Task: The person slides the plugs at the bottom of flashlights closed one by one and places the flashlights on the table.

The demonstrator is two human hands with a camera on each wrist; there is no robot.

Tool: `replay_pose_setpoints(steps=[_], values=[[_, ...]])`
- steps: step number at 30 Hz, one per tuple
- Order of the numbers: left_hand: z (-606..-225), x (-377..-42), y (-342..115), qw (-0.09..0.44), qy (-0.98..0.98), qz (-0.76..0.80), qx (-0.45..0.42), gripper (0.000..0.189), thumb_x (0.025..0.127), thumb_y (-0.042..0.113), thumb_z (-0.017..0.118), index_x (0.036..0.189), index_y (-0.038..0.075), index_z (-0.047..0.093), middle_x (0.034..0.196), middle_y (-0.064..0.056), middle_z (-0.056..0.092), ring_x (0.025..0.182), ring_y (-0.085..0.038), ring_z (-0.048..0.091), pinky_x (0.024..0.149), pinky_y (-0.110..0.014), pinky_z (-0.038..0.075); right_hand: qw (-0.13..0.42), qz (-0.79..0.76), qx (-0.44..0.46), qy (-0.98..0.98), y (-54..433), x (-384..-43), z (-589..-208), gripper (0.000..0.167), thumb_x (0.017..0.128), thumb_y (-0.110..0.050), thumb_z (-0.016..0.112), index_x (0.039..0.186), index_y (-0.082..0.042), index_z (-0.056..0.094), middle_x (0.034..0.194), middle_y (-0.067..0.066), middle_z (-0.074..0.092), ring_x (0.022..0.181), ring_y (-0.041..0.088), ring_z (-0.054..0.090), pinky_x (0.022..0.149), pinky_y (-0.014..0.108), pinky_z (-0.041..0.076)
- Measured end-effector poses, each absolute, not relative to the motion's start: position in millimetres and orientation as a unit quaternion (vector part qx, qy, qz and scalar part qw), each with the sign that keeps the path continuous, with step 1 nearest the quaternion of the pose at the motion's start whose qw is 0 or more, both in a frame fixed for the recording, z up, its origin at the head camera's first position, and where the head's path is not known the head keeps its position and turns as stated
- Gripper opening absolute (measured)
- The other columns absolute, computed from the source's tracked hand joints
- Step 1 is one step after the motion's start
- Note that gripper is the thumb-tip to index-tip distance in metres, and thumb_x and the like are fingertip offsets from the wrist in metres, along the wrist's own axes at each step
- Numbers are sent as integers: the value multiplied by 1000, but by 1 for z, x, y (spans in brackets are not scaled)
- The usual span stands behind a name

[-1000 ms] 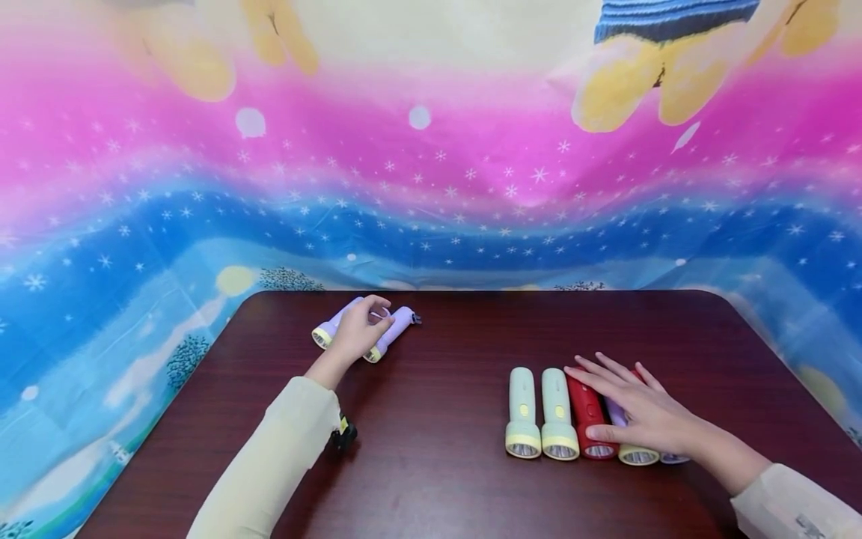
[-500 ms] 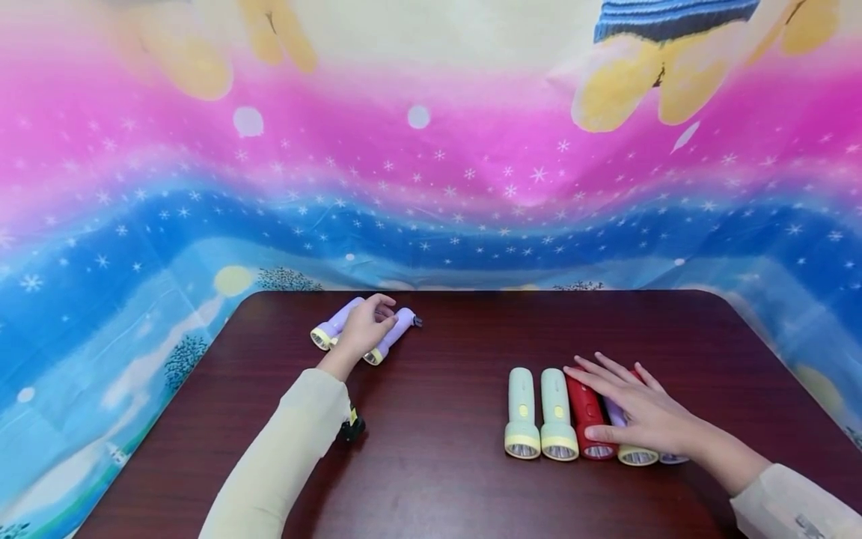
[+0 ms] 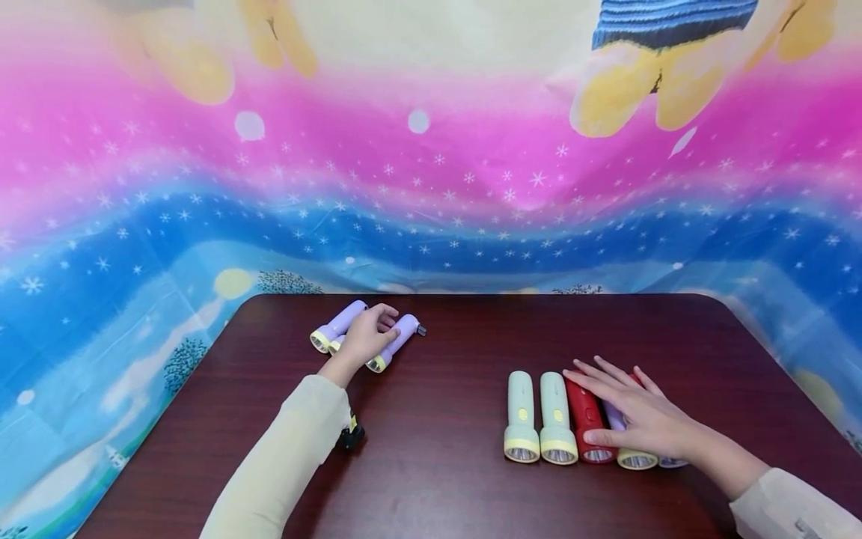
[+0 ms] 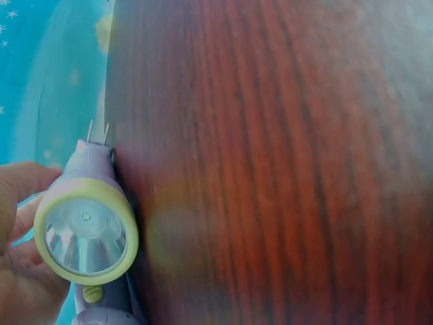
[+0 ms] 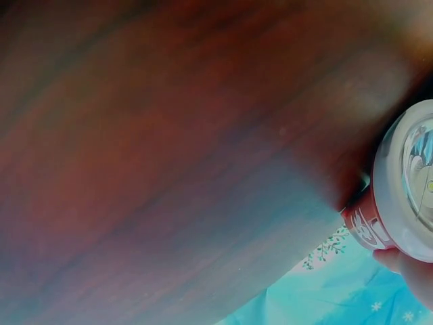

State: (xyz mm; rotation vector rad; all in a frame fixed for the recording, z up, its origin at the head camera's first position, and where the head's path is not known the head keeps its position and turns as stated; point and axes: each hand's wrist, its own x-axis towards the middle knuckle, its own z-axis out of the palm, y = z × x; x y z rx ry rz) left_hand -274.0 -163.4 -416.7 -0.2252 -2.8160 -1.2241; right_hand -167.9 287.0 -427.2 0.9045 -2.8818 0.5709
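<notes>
At the table's far left, several purple flashlights with yellow rims lie side by side. My left hand (image 3: 367,335) reaches over them with curled fingers, its thumb against the rightmost purple flashlight (image 3: 402,331), whose plug prongs stick out at the tail. The left wrist view shows a yellow-rimmed lens (image 4: 86,230) beside that hand. At the right, my right hand (image 3: 649,419) rests with spread fingers across a row of flashlights. Under it are a red flashlight (image 3: 592,430) and a purple one with a yellow rim (image 3: 636,459). A pale-rimmed red flashlight (image 5: 369,227) shows in the right wrist view.
Two mint-green flashlights (image 3: 521,419) stand in line with the row, left of the right hand. The leftmost purple flashlight (image 3: 343,320) lies beside the left hand. A patterned cloth (image 3: 431,187) hangs behind the dark wooden table (image 3: 444,374).
My left hand has moved slightly right and nearer, and the rightmost purple flashlight has shifted the same way, away from the leftmost one. My right hand and its row stay still.
</notes>
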Motion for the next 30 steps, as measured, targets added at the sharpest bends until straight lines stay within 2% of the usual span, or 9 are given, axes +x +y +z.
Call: replay_pose_setpoints(steps=[8,17,30], values=[[-420,-276,-162,17,-920,-383,-80,37,91,11,71,125,1,61,111,-15,69,102,-29,67,94,-42,53,34,188,292,-937,288,-168,-428,84,81,-54,75,153,-33,37,160,5,35,154,12,12,106,74,18],[-420,-276,-168,-7,-928,-359,-96,38,93,17,70,126,2,61,116,-15,70,105,-29,67,94,-43,54,25,181,283,-942,285,-168,-427,83,80,-56,74,152,-34,38,159,10,38,148,34,24,105,74,19],[-411,-275,-171,-72,-933,-322,-144,43,91,19,72,129,0,60,117,-18,70,112,-30,65,97,-43,52,26,177,283,-942,285,-168,-427,83,80,-57,74,152,-34,38,158,10,38,147,36,25,106,74,19]])
